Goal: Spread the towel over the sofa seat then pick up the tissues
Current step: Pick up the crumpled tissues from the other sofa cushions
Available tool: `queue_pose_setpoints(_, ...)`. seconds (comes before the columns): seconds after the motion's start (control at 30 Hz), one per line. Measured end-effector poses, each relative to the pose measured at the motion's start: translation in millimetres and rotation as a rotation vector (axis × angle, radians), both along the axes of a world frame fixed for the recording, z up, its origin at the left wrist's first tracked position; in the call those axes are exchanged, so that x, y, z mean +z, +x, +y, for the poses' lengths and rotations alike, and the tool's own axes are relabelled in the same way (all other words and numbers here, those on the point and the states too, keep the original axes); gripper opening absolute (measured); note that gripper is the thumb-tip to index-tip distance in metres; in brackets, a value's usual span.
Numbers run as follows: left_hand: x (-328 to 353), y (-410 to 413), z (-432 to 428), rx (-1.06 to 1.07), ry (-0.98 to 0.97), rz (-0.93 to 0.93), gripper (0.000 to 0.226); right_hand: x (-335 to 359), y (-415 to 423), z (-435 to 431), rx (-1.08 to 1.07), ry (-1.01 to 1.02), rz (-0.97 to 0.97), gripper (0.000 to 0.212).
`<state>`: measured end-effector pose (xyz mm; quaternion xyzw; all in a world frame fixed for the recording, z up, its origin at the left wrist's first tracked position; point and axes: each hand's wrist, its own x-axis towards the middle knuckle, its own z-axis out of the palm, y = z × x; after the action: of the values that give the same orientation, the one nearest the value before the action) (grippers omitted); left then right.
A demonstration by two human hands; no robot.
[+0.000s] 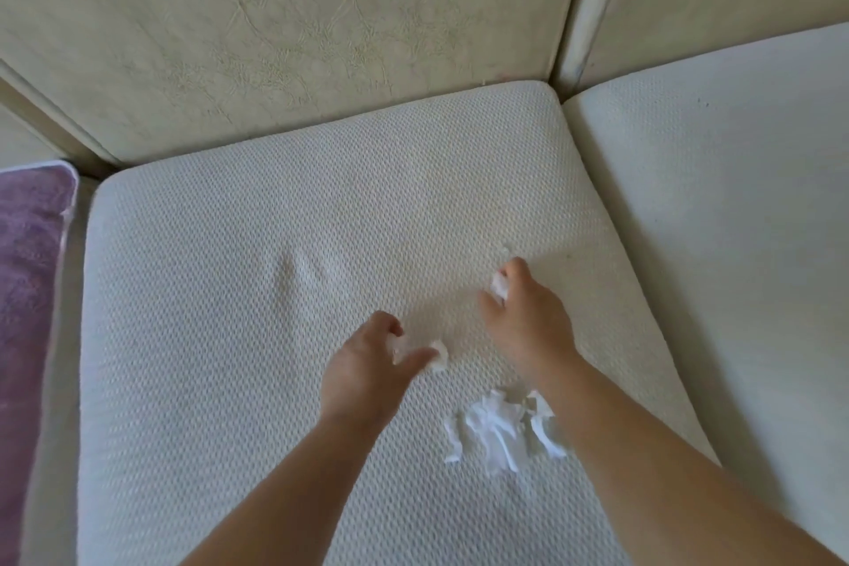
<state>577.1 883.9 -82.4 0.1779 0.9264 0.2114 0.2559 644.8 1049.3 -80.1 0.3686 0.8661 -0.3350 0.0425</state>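
White dimpled fabric covers the middle seat (275,358) of a sofa, seen from above in the head view. Two bare forearms reach in from the bottom edge over this seat.

Near the seat's middle, the left hand (367,363) is low over the fabric with its fingers curled. Thumb and forefinger pinch a small white scrap (440,354) of tissue. Whether the scrap touches the fabric cannot be told. Farther back and to the right, the right hand (528,317) has its fingers curled round a white wad (498,285) of tissue, which shows between thumb and fingers. A tiny white fleck (506,249) lies just beyond those fingertips.

A pile (496,432) of crumpled white tissues lies on the seat between the forearms, close against the right one, which hides part of it. A short crease (294,271) marks the fabric to the left of the hands.

At the left edge the purple towel (27,290) lies flat on the next seat, its rounded corner toward the back, well apart from both hands. Cream, cracked back cushions (321,14) stand behind. A paler right seat (735,198) adjoins the middle one.
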Motion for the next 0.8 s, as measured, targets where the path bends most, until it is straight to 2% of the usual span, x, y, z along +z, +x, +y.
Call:
queue_pose_setpoints(0.1, -5, 12, 10, -0.207, -0.048, -0.001, 0.055, -7, -16, 20, -0.109, 0.081, -0.039, 0.034)
queue_pose_setpoints(0.2, -16, 16, 20, -0.288, -0.048, 0.080, 0.030, -18, -32, 32, -0.106, 0.073, -0.062, 0.026)
queue_pose_setpoints(0.27, -23, 15, 23, -0.228, -0.012, 0.070, 0.018, -27, -40, 38, -0.102, 0.073, -0.047, 0.017)
queue_pose_setpoints(0.33, -25, 10, 23, -0.083, 0.077, -0.046, 0.014, -33, -45, 45, -0.146, 0.014, -0.034, 0.011)
queue_pose_setpoints(0.43, -22, 1, 17, 0.150, 0.182, -0.111, 0.009, -31, -43, 56, -0.422, -0.315, 0.108, 0.011)
queue_pose_setpoints(0.53, -17, -7, 10, 0.250, 0.191, -0.079, 0.008, -25, -24, 59, -0.538, -0.453, 0.169, 0.018)
queue_pose_setpoints(0.67, -5, -13, 15, 0.230, 0.205, -0.119, 0.016, -17, -4, 47, -0.477, -0.433, 0.095, 0.011)
queue_pose_setpoints(0.8, 6, -1, 20, 0.134, 0.165, -0.163, 0.014, -6, 23, 33, -0.347, -0.287, 0.032, 0.018)
